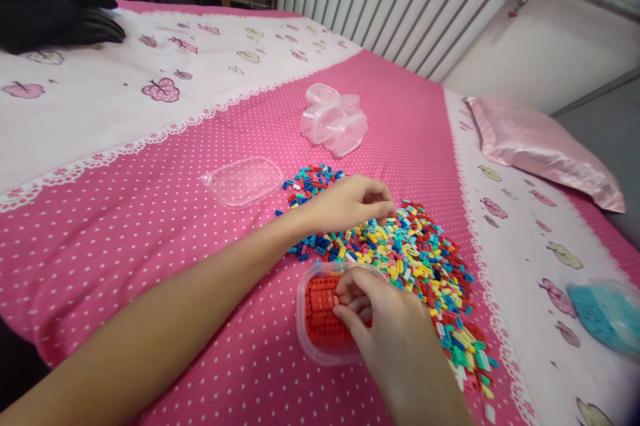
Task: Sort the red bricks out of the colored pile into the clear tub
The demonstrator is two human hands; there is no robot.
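Note:
My left hand hangs over a wide pile of small colourful building bricks, its fingers curled together; whatever is between the fingertips is hidden. Below it, a clear plastic container holds rows of red bricks packed closely together. My right hand reaches over the container's right side, with thumb and forefinger pinched at a red brick on top of the rows. Part of the container's right side is covered by this hand.
A clear lid lies left of the pile. Several nested clear containers stand behind it. A pink pillow and a container with blue contents are at right. Dark cloth lies far left on the bed cover.

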